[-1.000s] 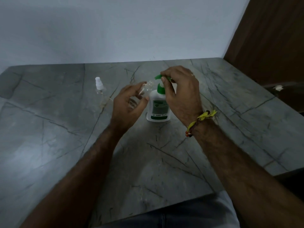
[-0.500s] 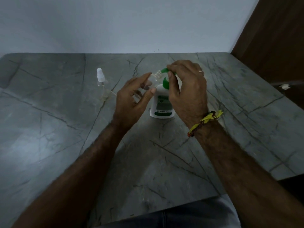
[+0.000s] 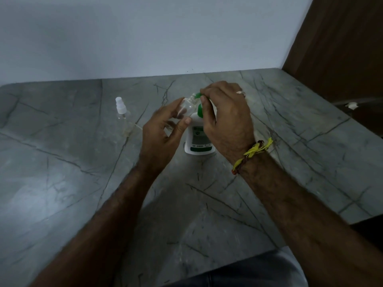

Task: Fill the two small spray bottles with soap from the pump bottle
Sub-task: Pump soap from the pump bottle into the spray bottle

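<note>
A white pump bottle [image 3: 198, 142] with a green pump head stands upright in the middle of the grey marble table [image 3: 83, 193]. My right hand [image 3: 226, 117] is curled over the green pump head, fingers on its top and nozzle. My left hand [image 3: 163, 131] holds a small clear spray bottle [image 3: 186, 107] tilted, its open neck up against the green nozzle. A second small clear spray bottle [image 3: 121, 112] with a white sprayer cap stands upright to the left, apart from both hands.
A loose sprayer part with a thin dip tube [image 3: 132, 128] lies on the table beside the second bottle. A pale wall [image 3: 145, 38] closes the far side. A dark wooden panel [image 3: 342, 48] stands at the right, past the table's edge.
The view has shifted slightly. My left hand has brought the small bottle's neck closer against the pump nozzle. My right hand stays on the pump head.
</note>
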